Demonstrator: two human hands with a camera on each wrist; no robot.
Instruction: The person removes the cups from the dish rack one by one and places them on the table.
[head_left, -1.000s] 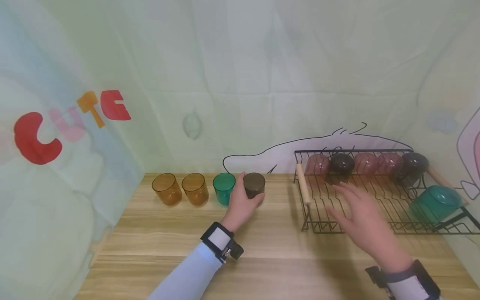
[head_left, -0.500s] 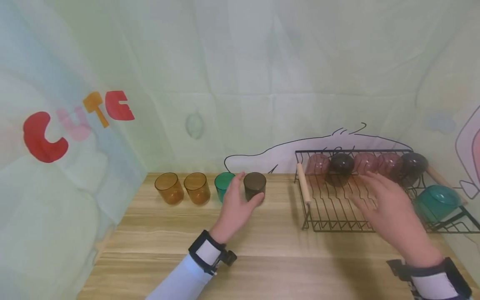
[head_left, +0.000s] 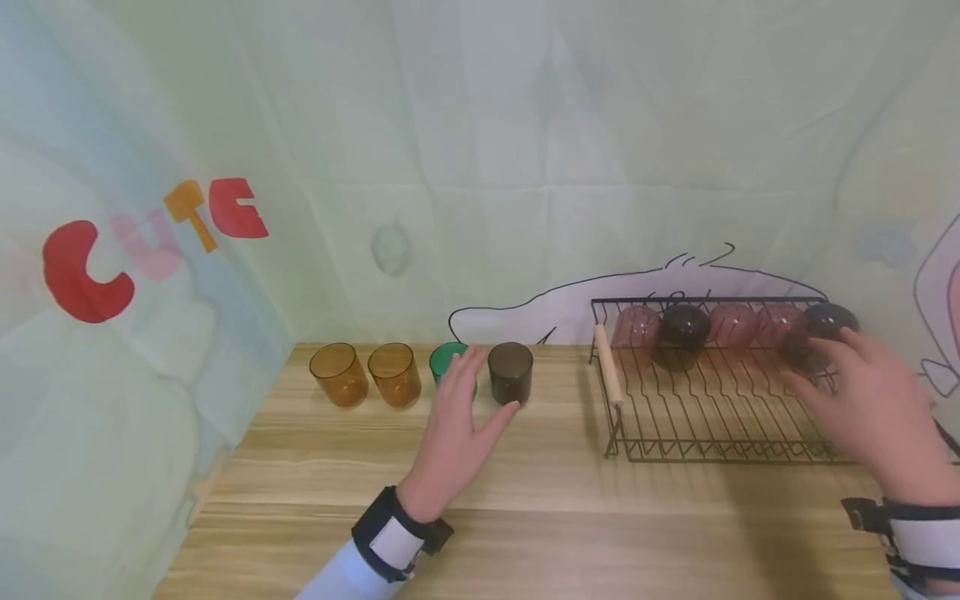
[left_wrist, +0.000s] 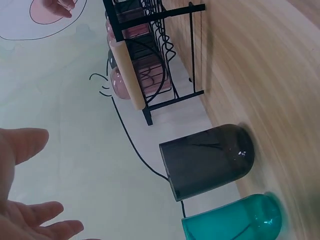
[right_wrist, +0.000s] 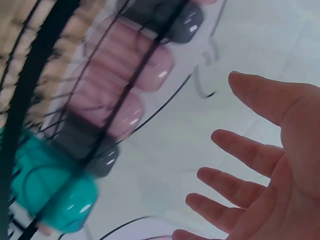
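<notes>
In the middle of the head view we see our left hand (head_left: pixel 448 442) with thumb and fingers spread wide, holding nothing. It is near an upright smoky-grey clear cup (head_left: pixel 511 375) and partly covers an upright green clear cup (left_wrist: pixel 232 222); the left wrist view shows us a gap before both. Farther left in the head view, two amber clear cups (head_left: pixel 339 379) (head_left: pixel 395 379) stand upright beside each other, all four in a row on the light wood-grain table (head_left: pixel 570 533).

At the right of the frame, our right hand (head_left: pixel 877 408) is over the end of a black wire rack (head_left: pixel 708 299) with a pale wooden handle (head_left: pixel 608 367). Its grip is wide too, the fingers parted around nothing. Along the rack's back we find three pink cups (head_left: pixel 732 325) and two dark grey cups (head_left: pixel 685 325), bottoms up. A teal cup (right_wrist: pixel 55 182) sits in the rack, lower left of the right wrist view, apart from our fingers.
</notes>
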